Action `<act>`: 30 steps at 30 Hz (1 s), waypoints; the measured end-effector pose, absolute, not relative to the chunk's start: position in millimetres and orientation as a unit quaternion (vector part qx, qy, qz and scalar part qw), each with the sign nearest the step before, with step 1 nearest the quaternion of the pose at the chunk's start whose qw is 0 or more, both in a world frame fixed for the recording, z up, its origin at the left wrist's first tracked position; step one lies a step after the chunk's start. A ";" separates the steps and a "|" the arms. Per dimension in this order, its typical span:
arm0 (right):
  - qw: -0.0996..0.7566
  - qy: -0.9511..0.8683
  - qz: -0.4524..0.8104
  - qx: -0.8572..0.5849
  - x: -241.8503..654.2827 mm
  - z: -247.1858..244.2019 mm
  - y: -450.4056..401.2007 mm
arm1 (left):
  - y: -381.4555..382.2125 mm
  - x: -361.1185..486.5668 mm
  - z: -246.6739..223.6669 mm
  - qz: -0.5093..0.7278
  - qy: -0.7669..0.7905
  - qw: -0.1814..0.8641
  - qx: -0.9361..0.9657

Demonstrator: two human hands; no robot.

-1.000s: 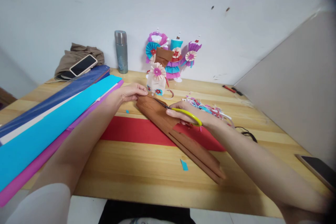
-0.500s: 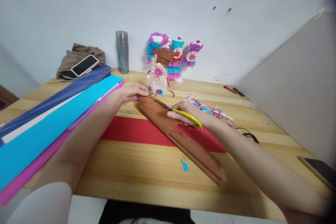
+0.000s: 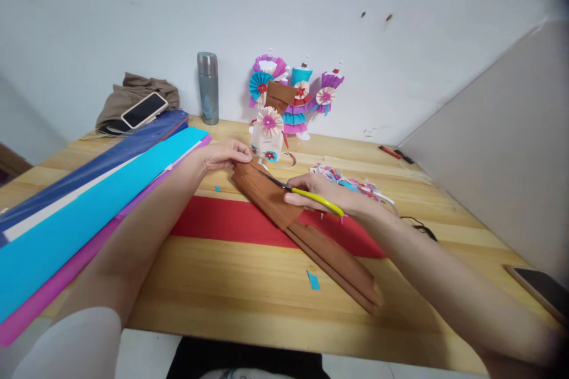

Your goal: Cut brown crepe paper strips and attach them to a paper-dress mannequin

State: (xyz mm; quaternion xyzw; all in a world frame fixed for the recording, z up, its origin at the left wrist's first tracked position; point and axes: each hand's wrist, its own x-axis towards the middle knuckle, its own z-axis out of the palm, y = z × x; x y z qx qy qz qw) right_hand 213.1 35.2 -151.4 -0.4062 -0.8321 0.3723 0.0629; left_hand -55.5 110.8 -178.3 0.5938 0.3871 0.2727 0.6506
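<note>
My left hand (image 3: 229, 154) pinches the far end of a folded strip of brown crepe paper (image 3: 329, 251), which slants across the table toward me. In my right hand (image 3: 315, 188) is a pair of scissors (image 3: 317, 201) with yellow handles. Their dark blades lie over the brown paper, pointing at my left fingertips, and the handles look closed together. Beneath the brown strip lies a flat red paper strip (image 3: 231, 223). Just beyond my left hand stands a small form dressed in cream paper with a pleated rosette (image 3: 269, 122).
Blue and magenta paper lengths (image 3: 102, 195) lie under and beside my left forearm. Behind are a flask (image 3: 208, 89), a phone (image 3: 144, 111) on brown cloth and several paper-dressed forms (image 3: 296, 95). Paper scraps (image 3: 349, 180) are heaped past my right hand; another phone (image 3: 540, 290) lies far right.
The scissors' handles have come closer together and the blades have closed on the brown paper. The paper near the blades shifts slightly; my left hand stays in place.
</note>
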 end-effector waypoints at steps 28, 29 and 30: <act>0.055 -0.831 0.392 -0.392 210.1 -149.7 39.8 | 109.8 -55.7 -178.8 0.265 0.372 0.627 0.631; 0.055 -0.831 0.391 -0.391 210.6 -150.3 40.5 | 110.2 -55.9 -179.6 0.267 0.371 0.626 0.632; 0.055 -0.832 0.390 -0.390 210.8 -150.9 41.2 | 110.6 -56.2 -180.2 0.268 0.371 0.626 0.632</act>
